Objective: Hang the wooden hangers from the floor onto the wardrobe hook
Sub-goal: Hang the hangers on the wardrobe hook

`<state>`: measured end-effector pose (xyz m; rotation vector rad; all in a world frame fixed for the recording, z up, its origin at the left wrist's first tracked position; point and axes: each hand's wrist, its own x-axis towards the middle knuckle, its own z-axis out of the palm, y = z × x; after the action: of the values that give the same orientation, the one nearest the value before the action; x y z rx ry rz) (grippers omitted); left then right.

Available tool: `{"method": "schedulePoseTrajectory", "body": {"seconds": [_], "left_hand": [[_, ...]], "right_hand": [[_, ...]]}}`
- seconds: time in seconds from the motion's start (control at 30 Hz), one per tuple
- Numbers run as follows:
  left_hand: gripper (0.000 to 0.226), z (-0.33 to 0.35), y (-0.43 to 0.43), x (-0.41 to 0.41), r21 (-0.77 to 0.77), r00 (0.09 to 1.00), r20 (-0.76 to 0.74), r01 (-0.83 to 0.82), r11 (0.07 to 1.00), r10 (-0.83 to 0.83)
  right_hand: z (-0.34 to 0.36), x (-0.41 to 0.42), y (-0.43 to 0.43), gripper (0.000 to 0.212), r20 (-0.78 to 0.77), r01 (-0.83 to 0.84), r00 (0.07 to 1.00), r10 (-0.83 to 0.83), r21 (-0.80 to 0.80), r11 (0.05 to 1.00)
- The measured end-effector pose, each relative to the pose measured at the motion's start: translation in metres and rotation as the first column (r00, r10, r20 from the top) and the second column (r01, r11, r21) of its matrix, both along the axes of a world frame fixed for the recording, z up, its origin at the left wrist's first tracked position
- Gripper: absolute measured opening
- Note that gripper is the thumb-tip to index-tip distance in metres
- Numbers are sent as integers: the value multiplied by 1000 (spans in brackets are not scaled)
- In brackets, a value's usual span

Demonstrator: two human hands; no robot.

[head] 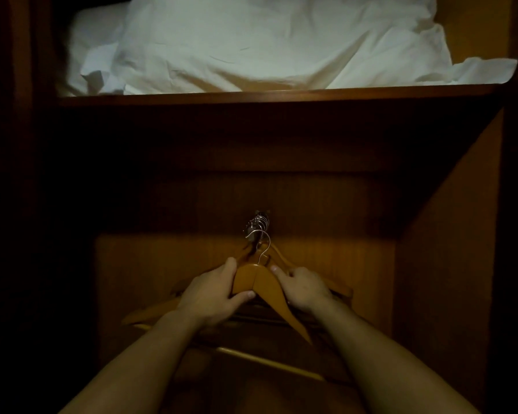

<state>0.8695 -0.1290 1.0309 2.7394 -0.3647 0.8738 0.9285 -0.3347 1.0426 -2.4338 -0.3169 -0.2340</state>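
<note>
Gripping the wooden hanger (262, 286) with left hand (214, 297) and right hand (304, 289) clamped on its shoulders, the person brings its wire loop just beside the wardrobe hook (259, 222), where several hangers (326, 282) already hang; floor remainder unseen.

Wooden hanger (263, 286): honey-coloured, thin silver wire hook on top. Held nearly end-on to the camera, one arm slanting down to the right. Its wire hook reaches up to the wardrobe hook (259, 222), a short metal peg on the dark back panel, already carrying several wire loops. More wooden hangers (326, 283) hang behind, arms spread left and right.
</note>
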Motion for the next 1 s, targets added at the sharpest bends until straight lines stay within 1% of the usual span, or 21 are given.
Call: {"method": "schedulePoseTrajectory", "body": {"seconds": [0.13, 0.2, 0.3, 0.37, 0.4, 0.47, 0.53, 0.57, 0.7, 0.8, 1.0], "left_hand": [[41, 5, -6, -1, 9, 1000, 6, 15, 1000, -15], [42, 7, -10, -1, 7, 1000, 7, 25, 1000, -25], [42, 11, -16, 2, -23, 999, -10, 39, 999, -39], [41, 14, -19, 4, -46, 999, 0, 33, 998, -33], [40, 15, -21, 6, -62, 1000, 15, 27, 998, -26], [40, 17, -23, 9, -102, 999, 42, 13, 995, -9], [40, 20, -21, 14, -125, 999, 46, -6, 992, 12], [39, 21, -19, 17, -125, 999, 41, -19, 992, 25], [39, 23, -11, 26, -66, 997, 29, -66, 996, 68], [40, 17, -5, 31, -53, 996, 33, -80, 995, 82], [56, 8, 1, 43, -64, 994, 16, -104, 993, 105]], "right_hand": [[7, 2, -7, 50, -13, 14, 1000, -14, 2, 1000], [10, -1, -12, 44, 2, 27, 1000, -27, 28, 999], [13, -11, -19, 41, 124, -5, 992, -14, 152, 988], [14, -20, -22, 51, 209, -90, 977, 45, 211, 973], [14, -24, -23, 54, 225, -125, 971, 83, 182, 975], [14, -30, -23, 53, 251, -145, 958, 135, 18, 989], [13, -29, -19, 51, 311, -101, 941, 137, -129, 987], [14, -29, -16, 50, 323, -79, 938, 125, -150, 985], [13, -26, -3, 49, 283, -63, 954, 103, -148, 987], [10, -23, 5, 50, 249, -62, 964, 96, -143, 988], [-1, -16, 12, 44, 271, 15, 962, 22, -134, 991]]}}
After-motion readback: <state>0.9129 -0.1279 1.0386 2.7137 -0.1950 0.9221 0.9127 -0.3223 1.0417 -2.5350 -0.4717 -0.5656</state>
